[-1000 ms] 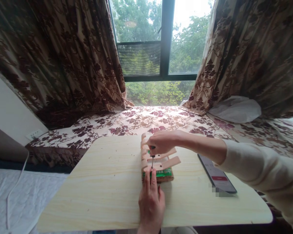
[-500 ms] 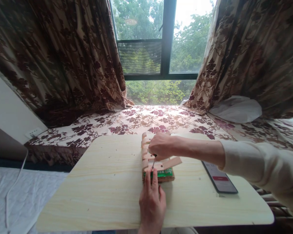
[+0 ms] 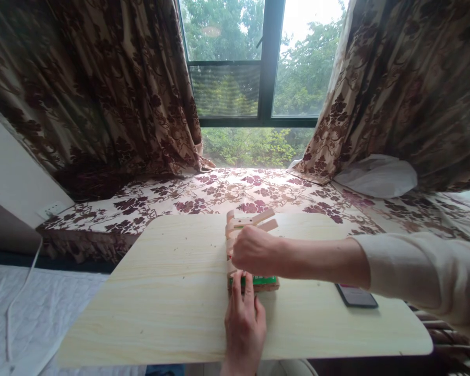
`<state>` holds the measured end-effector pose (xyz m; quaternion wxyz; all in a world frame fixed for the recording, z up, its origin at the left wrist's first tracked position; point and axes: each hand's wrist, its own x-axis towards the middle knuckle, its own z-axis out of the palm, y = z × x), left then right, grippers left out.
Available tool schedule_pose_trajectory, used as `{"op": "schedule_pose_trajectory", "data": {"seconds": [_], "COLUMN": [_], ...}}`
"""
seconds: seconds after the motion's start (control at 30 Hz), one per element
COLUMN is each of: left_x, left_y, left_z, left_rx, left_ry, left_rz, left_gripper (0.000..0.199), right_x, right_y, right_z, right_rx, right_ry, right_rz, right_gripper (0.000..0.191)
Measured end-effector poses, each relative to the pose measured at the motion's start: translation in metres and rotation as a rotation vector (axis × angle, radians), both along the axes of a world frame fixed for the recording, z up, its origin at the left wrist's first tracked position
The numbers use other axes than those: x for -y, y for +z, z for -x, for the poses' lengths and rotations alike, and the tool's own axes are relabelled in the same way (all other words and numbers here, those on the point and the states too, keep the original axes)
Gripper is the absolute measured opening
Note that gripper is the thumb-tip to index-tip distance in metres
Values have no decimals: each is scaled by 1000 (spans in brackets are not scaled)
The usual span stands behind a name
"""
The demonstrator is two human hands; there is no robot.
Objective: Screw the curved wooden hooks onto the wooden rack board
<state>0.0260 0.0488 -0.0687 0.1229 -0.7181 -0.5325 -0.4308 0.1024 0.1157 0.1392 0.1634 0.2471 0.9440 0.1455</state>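
Observation:
My right hand (image 3: 256, 252) is closed in a fist over the near part of a row of light wooden pieces (image 3: 231, 230). What it grips is hidden beneath it. Below it, my left hand (image 3: 243, 321) reaches up from the table's near edge, with two fingers stretched out and their tips at the near end of the wooden pieces. Under the pieces lies a box with a green printed side (image 3: 264, 280), partly covered by my right hand. Loose-angled wooden strips (image 3: 264, 215) stick out to the right at the far end.
A pale wood-grain table (image 3: 160, 303) carries everything. On its right a phone (image 3: 356, 296) lies partly under my right forearm. Behind are a floral-covered ledge (image 3: 235, 190), a white plastic bag (image 3: 379, 176), curtains and a window.
My right hand has moved nearer and slightly left, and now covers the thin metal tool and near strip that showed before. The far strips are uncovered, and my right forearm hides more of the phone.

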Motion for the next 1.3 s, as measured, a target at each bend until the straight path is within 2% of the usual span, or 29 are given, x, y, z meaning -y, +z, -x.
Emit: {"op": "schedule_pose_trajectory", "data": {"seconds": [0.17, 0.3, 0.37, 0.47, 0.57, 0.67, 0.73, 1.0, 1.17, 1.3], "left_x": [0, 0, -1, -1, -1, -1, -2, -8, -7, -7], "left_y": [1, 5, 5, 5, 5, 7, 9, 7, 5, 6], "left_z": [1, 1, 1, 2, 4, 8, 12, 22, 22, 22], "left_rx": [-5, -14, -17, -28, -42, -46, -47, -61, -58, -51], "left_ry": [-1, -4, 4, 0, -24, -45, -46, -46, -59, -68], "left_rz": [36, 62, 68, 67, 52, 36, 24, -38, -50, -37], "left_gripper": [70, 67, 68, 68, 64, 62, 61, 62, 61, 62], "right_x": [-5, -22, -24, -14, 3, 16, 18, -9, -12, -4], "right_y": [1, 11, 10, -7, -37, -65, -75, -68, -74, -76], "right_z": [-5, -27, -40, -58, -65, -62, -57, -50, -42, -37], "right_rx": [-62, -82, -105, -229, -334, -353, -367, -272, -317, -318], "right_ry": [-57, -173, -222, -305, -402, -395, -391, -231, -308, -296], "right_rz": [20, 76, 121, 111, 60, 27, -8, 47, 40, 23], "right_gripper": [18, 18, 18, 21, 24, 16, 18, 31, 34, 31]}}
